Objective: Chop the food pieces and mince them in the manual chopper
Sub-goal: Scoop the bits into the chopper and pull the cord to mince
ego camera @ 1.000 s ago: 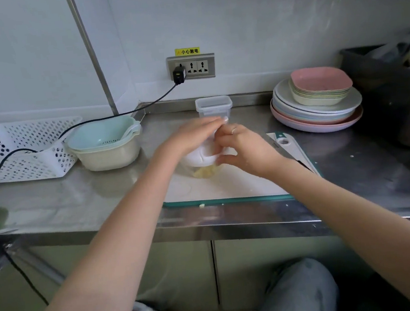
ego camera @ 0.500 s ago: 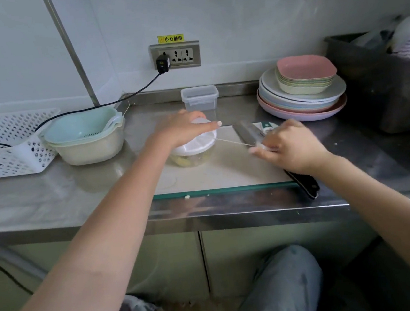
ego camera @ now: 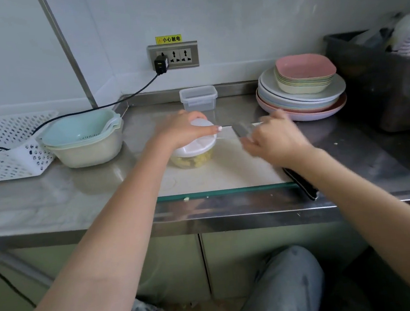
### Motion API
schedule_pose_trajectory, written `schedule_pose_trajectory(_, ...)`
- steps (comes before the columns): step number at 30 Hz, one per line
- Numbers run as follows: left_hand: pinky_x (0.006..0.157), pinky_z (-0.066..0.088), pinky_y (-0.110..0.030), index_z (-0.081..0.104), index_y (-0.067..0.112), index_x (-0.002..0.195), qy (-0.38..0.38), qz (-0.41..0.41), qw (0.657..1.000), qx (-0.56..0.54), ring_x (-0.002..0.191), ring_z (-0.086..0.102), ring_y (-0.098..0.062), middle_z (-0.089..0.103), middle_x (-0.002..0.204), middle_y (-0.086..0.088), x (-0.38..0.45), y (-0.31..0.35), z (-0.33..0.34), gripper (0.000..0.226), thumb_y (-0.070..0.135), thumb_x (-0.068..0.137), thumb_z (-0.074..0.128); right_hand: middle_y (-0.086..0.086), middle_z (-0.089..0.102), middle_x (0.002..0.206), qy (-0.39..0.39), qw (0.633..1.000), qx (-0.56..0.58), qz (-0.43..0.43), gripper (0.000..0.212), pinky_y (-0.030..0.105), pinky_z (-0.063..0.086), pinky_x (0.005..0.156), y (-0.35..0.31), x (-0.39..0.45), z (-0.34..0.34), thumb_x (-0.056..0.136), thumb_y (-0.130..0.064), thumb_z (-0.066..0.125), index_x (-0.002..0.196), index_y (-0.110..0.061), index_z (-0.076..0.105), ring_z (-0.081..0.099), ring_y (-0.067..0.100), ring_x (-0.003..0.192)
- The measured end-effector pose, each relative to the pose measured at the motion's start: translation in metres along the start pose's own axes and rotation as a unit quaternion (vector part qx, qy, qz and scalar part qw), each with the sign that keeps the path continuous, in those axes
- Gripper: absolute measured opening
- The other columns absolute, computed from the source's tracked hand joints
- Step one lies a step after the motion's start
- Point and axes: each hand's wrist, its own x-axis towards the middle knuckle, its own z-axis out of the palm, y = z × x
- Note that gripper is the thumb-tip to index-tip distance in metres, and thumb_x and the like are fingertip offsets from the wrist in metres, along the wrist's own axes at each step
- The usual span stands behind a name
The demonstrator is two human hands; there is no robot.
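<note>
The manual chopper [ego camera: 196, 149], a clear cup with a white lid, stands on the white cutting board [ego camera: 226, 176]. Yellowish food pieces [ego camera: 191, 161] fill its cup. My left hand [ego camera: 184, 130] presses flat on the lid. My right hand [ego camera: 274, 141], blurred by motion, is closed on the pull handle to the chopper's right, and a thin cord [ego camera: 225, 138] stretches from lid to hand. A knife lies under my right hand, blade [ego camera: 239, 129] toward the wall, dark handle [ego camera: 301, 183] over the board's front right corner.
A clear lidded box [ego camera: 198, 98] stands behind the chopper. Stacked plates and bowls [ego camera: 302, 89] sit at back right beside a dark bin [ego camera: 378, 79]. Nested colander bowls [ego camera: 83, 140] and a white basket [ego camera: 3, 148] are at left. A black cable [ego camera: 97, 107] runs from the socket.
My right hand left the lid and pulled the cord handle out to the right, away from the chopper. My left hand stayed on the lid. The knife became visible.
</note>
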Motion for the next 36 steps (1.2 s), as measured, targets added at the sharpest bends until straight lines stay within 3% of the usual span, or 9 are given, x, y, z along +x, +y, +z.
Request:
schedule_pose_trajectory(4,0.082,0.031,-0.03,0.057,0.045,0.116,0.002,0.004,1.0,-0.018,0.117,0.047,-0.018,0.051,0.13,0.007,-0.001,0.0,0.0,0.055,0.077,0.071,0.057,0.007,0.044,0.056,-0.045,0.995,0.077,-0.045,0.047,0.03,0.02,0.065,-0.041,0.027,0.0,0.094,-0.032,0.043,0.052,-0.012,0.04,0.045,0.03,0.062)
schedule_pose_trajectory(7,0.086,0.031,-0.03,0.056,0.043,0.12,-0.007,-0.004,0.999,-0.033,0.123,0.045,-0.018,0.047,0.136,0.007,0.001,-0.001,-0.001,0.058,0.075,0.071,0.058,0.009,0.05,0.048,0.037,0.999,-0.011,-0.027,0.042,0.026,0.03,0.055,-0.005,0.002,-0.002,0.084,-0.031,0.045,0.045,-0.016,0.039,0.048,0.031,0.046)
schedule_pose_trajectory(11,0.084,0.029,-0.029,0.056,0.043,0.12,-0.006,-0.004,1.0,-0.024,0.122,0.045,-0.018,0.047,0.135,0.007,0.002,0.001,0.001,0.058,0.074,0.072,0.058,0.01,0.051,0.04,0.029,0.998,-0.04,0.048,0.039,0.028,0.032,0.061,0.025,-0.017,-0.001,0.074,-0.021,0.057,0.04,-0.018,0.036,0.032,0.028,0.035)
schedule_pose_trajectory(17,0.086,0.036,-0.032,0.057,0.046,0.117,0.0,0.01,1.0,-0.023,0.118,0.049,-0.019,0.05,0.131,0.007,0.004,0.002,0.004,0.055,0.075,0.071,0.058,0.003,0.049,0.043,0.124,0.991,0.003,-0.055,0.036,0.031,0.002,0.062,-0.044,0.024,0.015,0.08,-0.028,0.043,0.048,-0.02,0.032,0.037,0.025,0.037)
schedule_pose_trajectory(21,0.087,0.034,-0.032,0.056,0.048,0.117,-0.009,-0.001,1.0,-0.028,0.121,0.047,-0.018,0.049,0.133,0.009,0.005,0.0,0.004,0.058,0.079,0.068,0.056,0.01,0.062,0.06,-0.022,0.995,-0.07,0.061,0.036,0.033,0.021,0.066,0.011,-0.023,-0.003,0.088,-0.026,0.043,0.053,-0.019,0.044,0.056,0.029,0.057)
schedule_pose_trajectory(24,0.085,0.033,-0.032,0.056,0.046,0.117,-0.007,0.0,1.0,-0.016,0.12,0.047,-0.018,0.049,0.133,0.009,0.005,0.003,0.004,0.057,0.079,0.069,0.055,0.013,0.066,0.067,-0.028,0.993,-0.047,0.109,0.035,0.036,0.027,0.074,0.025,-0.03,-0.004,0.091,-0.026,0.046,0.063,-0.012,0.062,0.059,0.031,0.065)
schedule_pose_trajectory(30,0.097,0.038,-0.036,0.056,0.046,0.118,0.001,0.005,1.0,-0.024,0.122,0.048,-0.02,0.049,0.135,0.008,0.003,0.003,0.004,0.06,0.079,0.069,0.056,0.004,0.051,0.044,0.073,0.997,0.01,-0.008,0.041,0.032,0.002,0.061,-0.051,0.018,0.009,0.084,-0.024,0.051,0.047,-0.019,0.034,0.026,0.024,0.043)
schedule_pose_trajectory(33,0.096,0.035,-0.034,0.056,0.046,0.12,-0.004,-0.005,0.999,-0.035,0.126,0.045,-0.019,0.046,0.138,0.01,0.004,0.003,0.003,0.059,0.077,0.07,0.057,0.012,0.066,0.069,-0.04,0.996,-0.048,0.066,0.037,0.035,0.017,0.07,-0.008,-0.008,0.002,0.094,-0.026,0.044,0.063,-0.016,0.059,0.054,0.031,0.061)
schedule_pose_trajectory(36,0.092,0.033,-0.031,0.056,0.044,0.121,-0.003,0.0,1.0,-0.028,0.125,0.045,-0.018,0.046,0.139,0.011,0.003,0.005,0.003,0.057,0.074,0.072,0.058,0.012,0.067,0.074,-0.021,0.985,-0.064,0.161,0.037,0.036,0.023,0.077,0.026,-0.03,-0.007,0.094,-0.027,0.04,0.07,-0.013,0.065,0.062,0.031,0.076)
